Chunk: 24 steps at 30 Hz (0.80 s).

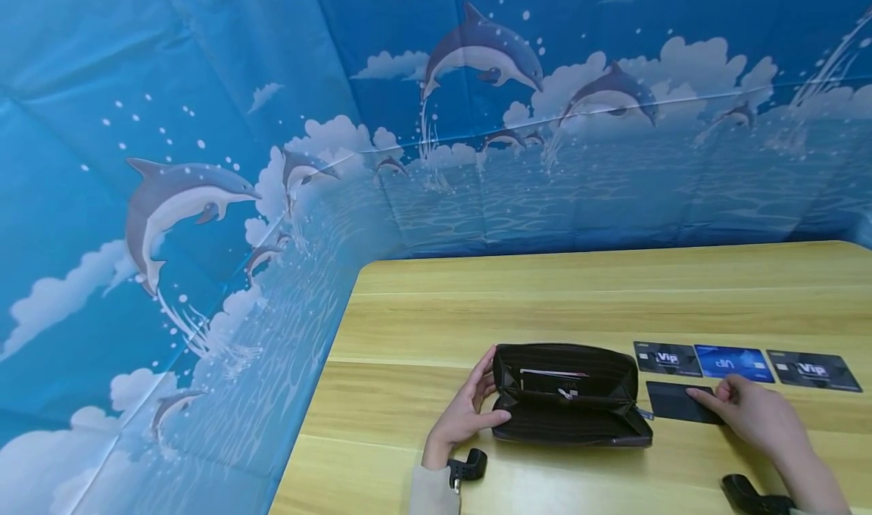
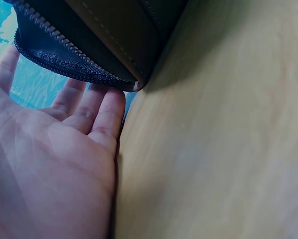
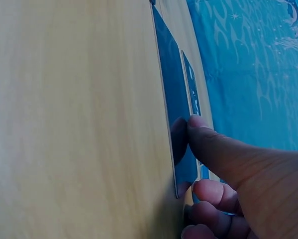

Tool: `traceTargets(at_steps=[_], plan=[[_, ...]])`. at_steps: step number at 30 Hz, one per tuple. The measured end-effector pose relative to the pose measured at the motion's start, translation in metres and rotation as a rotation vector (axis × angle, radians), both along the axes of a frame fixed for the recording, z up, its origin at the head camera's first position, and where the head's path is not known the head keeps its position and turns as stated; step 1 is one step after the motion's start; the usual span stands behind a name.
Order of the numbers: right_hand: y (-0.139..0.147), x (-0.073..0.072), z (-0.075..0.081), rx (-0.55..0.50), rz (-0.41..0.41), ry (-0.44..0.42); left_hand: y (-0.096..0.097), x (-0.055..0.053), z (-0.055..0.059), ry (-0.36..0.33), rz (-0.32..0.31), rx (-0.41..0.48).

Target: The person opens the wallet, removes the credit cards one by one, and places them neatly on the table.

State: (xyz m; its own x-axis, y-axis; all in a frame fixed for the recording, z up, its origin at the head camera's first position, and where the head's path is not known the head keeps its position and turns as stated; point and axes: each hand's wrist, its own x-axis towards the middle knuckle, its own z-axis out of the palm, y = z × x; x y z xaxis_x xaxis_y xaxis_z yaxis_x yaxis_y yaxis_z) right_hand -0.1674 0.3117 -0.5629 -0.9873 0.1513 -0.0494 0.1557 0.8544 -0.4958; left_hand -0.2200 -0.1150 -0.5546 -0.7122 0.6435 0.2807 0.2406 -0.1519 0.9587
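A dark zip-around wallet [image 1: 572, 426] lies spread wide on the table, with a dark card [image 1: 538, 384] tucked in its inner pocket. My left hand [image 1: 462, 418] grips the wallet's left end, thumb on the lower flap and fingers behind the upper one. In the left wrist view, the fingertips touch the zipped edge [image 2: 79, 74]. Right of the wallet, a plain black card [image 1: 671, 401] lies on the table. My right hand [image 1: 759, 413] holds this card at its right end, thumb on top and other fingers curled by the edge [image 3: 176, 191].
Behind the black card, a black Vip card [image 1: 671, 369], a blue card [image 1: 736, 375] and another black Vip card [image 1: 814, 382] lie in a row. They rest on a wooden table [image 1: 477, 303]. A blue dolphin-print sheet [image 1: 477, 197] hangs behind and to the left.
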Motion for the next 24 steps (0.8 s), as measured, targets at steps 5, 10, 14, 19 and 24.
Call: traceTargets(at_steps=[5, 10, 14, 19, 24], plan=[[0.000, 0.001, -0.002, -0.011, -0.016, 0.018, 0.000, 0.000, 0.000, 0.004, -0.003, -0.012], [-0.001, 0.004, 0.000, -0.026, -0.034, 0.019, -0.001, 0.000, 0.000, 0.005, -0.001, -0.015], [-0.006, 0.005, 0.007, -0.020, -0.034, 0.054, -0.001, 0.001, 0.001, 0.005, 0.000, -0.018], [-0.025, 0.003, 0.031, -0.011, -0.016, 0.252, 0.000, -0.001, -0.002, -0.034, 0.000, -0.033], [-0.056, -0.007, 0.065, -0.065, 0.071, 0.446, -0.001, -0.007, -0.020, -0.040, 0.006, -0.016]])
